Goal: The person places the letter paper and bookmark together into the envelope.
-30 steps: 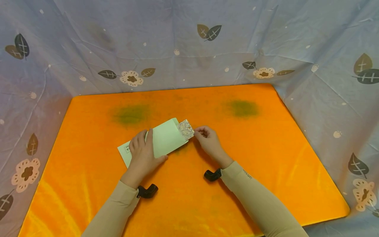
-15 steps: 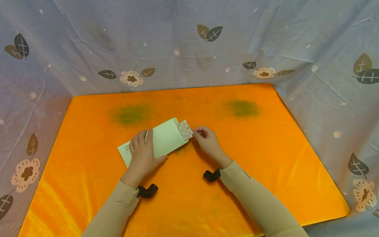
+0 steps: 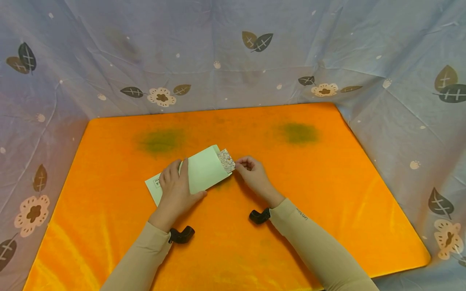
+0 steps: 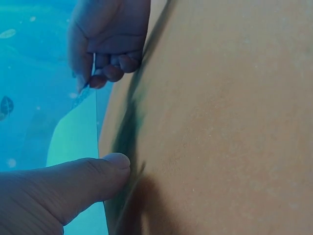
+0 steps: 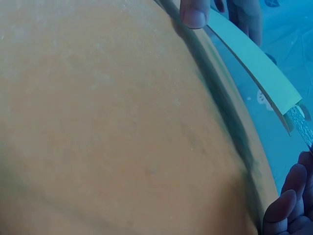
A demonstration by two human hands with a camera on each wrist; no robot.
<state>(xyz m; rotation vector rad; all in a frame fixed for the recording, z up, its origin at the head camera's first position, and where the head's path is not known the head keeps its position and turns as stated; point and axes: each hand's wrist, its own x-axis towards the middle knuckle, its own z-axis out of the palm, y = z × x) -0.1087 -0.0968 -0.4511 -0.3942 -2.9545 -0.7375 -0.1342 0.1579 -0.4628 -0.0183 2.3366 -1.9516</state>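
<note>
A pale green envelope [image 3: 205,169] lies slanted across the middle, its mouth toward the right. My left hand [image 3: 176,188] holds it across its width, with the thumb [image 4: 93,181] along the near edge and the fingers over the far side. Out of the mouth sticks a small speckled card [image 3: 226,161], partly inside the envelope. My right hand [image 3: 253,171] pinches the card's outer corner between thumb and index finger. In the right wrist view the card [image 5: 299,123] shows as a narrow strip at the bowed envelope's [image 5: 259,63] mouth. The hidden part of the card cannot be seen.
An orange cloth [image 3: 327,169] covers the table, with two dark greenish patches toward the back. Patterned grey curtains [image 3: 218,52] hang behind and at both sides. Black wrist devices [image 3: 182,234] sit at both sleeve cuffs.
My right hand has moved slightly left, pushing the speckled card a little deeper into the envelope, so less of it shows. The left hand and envelope have stayed nearly still.
</note>
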